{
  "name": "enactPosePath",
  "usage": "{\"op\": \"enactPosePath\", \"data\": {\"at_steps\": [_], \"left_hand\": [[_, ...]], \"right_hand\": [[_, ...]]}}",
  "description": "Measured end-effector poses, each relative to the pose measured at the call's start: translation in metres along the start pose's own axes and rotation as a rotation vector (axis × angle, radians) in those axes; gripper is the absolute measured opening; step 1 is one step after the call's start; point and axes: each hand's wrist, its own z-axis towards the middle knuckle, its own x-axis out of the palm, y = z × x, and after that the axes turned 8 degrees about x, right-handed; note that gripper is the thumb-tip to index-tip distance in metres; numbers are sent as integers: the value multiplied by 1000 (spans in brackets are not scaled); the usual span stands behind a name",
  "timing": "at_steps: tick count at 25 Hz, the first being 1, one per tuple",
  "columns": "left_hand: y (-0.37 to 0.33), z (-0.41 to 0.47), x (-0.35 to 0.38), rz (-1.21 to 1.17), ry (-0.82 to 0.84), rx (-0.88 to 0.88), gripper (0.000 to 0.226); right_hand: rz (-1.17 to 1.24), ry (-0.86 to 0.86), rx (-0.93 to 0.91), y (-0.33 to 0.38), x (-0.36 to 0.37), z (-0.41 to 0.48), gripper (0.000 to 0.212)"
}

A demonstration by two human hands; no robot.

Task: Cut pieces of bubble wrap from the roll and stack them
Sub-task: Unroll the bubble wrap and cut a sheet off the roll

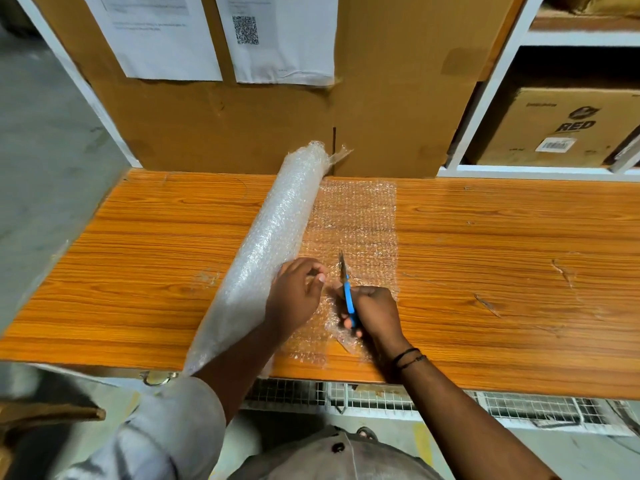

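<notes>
On my feed: right hand (374, 313) curled tight round blue-handled scissors (347, 292), blades pointing 12 o'clock, partway into unrolled sheet (356, 223). Left hand (298, 292), fingers bent, pinches same sheet just beside blades, hand's back touching bubble wrap roll (270, 244). I count one roll, lying 7 to 1 o'clock across counter (502, 271); one sheet spread at its 3 o'clock side; one pair scissors; two printed papers (284, 39) on cardboard (398, 98) at 12 o'clock.
</notes>
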Motion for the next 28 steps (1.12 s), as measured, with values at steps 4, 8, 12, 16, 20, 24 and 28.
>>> {"op": "enactPosePath", "data": {"at_steps": [4,8,12,16,20,24,28], "left_hand": [[-6,41,-2,204,119,80,36],[-6,71,-2,294,239,71,37],[-1,70,0,288,250,139,16],[12,71,3,337,233,235,20],[14,68,11,317,170,219,20],[19,68,13,246,158,174,21],[23,67,14,179,121,151,19]], "right_hand": [[-1,52,0,1,-7,2,34],[19,90,38,0,-13,10,37],[21,111,80,-3,-12,16,41],[55,139,121,4,-12,19,34],[49,138,143,6,-3,15,31],[58,85,143,10,12,18,48],[31,4,118,19,22,22,50]]}}
